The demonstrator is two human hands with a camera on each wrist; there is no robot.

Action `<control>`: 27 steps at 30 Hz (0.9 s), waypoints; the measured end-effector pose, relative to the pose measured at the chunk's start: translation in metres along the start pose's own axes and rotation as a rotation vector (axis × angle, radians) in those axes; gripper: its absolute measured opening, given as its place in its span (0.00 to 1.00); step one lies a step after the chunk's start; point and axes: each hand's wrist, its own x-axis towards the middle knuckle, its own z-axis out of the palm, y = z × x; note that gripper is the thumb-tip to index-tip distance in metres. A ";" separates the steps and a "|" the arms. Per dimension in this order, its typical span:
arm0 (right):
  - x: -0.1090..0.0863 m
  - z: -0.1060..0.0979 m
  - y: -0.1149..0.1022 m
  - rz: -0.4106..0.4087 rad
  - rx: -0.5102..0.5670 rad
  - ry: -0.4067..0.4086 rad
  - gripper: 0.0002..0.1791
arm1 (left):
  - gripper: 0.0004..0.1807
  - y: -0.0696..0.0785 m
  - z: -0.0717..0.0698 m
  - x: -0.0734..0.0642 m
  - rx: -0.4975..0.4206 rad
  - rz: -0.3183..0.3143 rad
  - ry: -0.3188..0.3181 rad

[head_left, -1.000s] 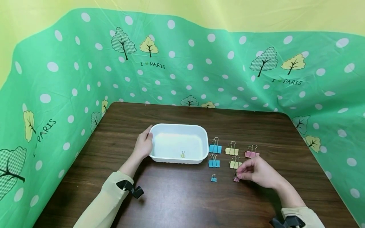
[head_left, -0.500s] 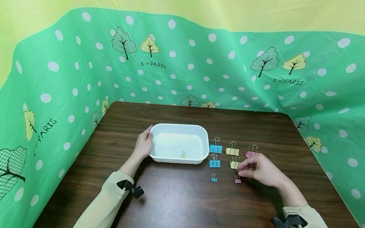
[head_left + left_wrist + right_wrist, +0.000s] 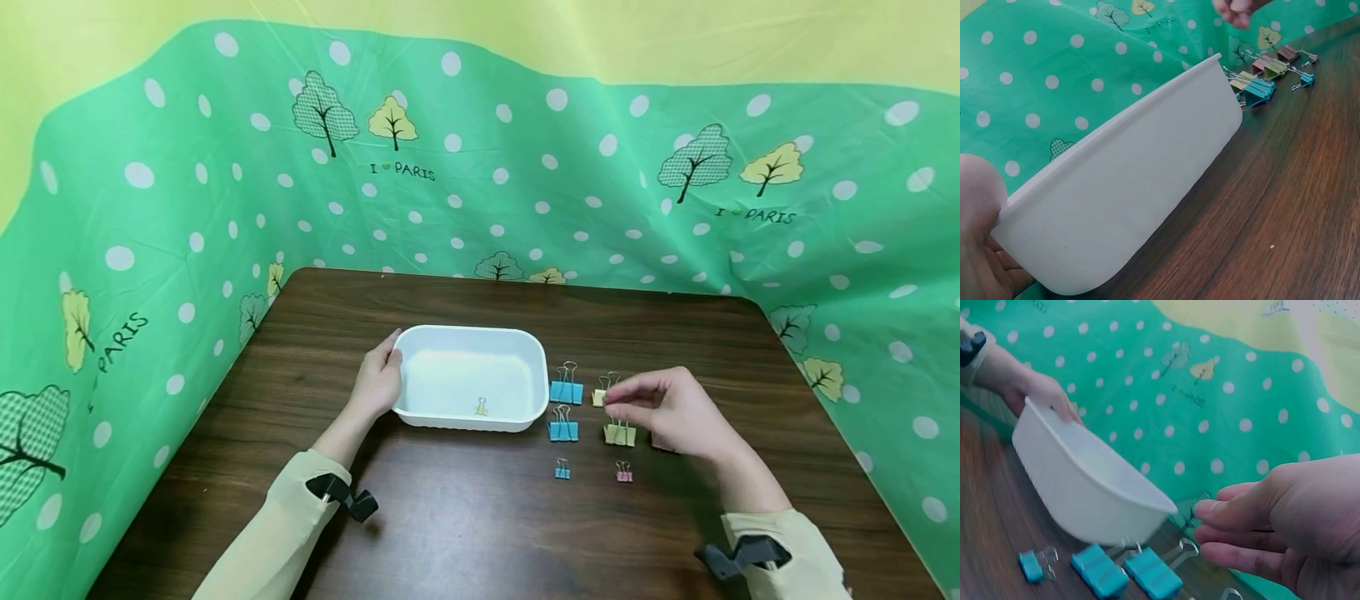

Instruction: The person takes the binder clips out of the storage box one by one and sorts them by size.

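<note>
My left hand (image 3: pixel 378 379) grips the left end of a white plastic tray (image 3: pixel 471 422), thumb over the rim. A small yellow binder clip (image 3: pixel 481 407) lies inside. My right hand (image 3: pixel 678 412) hovers over the binder clips right of the tray, thumb and fingers extended with nothing between them in the right wrist view. Below its fingertips are a yellow clip (image 3: pixel 619 435) and a partly covered yellow one (image 3: pixel 598 397). A small pink clip (image 3: pixel 624 476) stands nearer the front. The hand hides most of another pink clip (image 3: pixel 664 444).
Left of the yellow clips, a large blue clip (image 3: pixel 566 392), a medium blue clip (image 3: pixel 563 431) and a small blue clip (image 3: pixel 562 472) form a column beside the tray. All rest on a dark wooden table (image 3: pixel 465 517). A green dotted curtain (image 3: pixel 450 208) surrounds it.
My right hand has let go of the small pink clip, leaving it on the table, and has risen away toward the yellow clips. My left hand and the tray stay put.
</note>
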 end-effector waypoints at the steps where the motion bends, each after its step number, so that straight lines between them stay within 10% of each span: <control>1: 0.004 0.003 -0.002 -0.006 0.013 0.014 0.08 | 0.28 0.000 0.000 0.000 0.000 0.002 0.004; 27: 0.085 0.086 -0.038 -0.084 0.124 -0.022 0.08 | 0.29 -0.003 0.000 0.001 0.006 0.010 0.005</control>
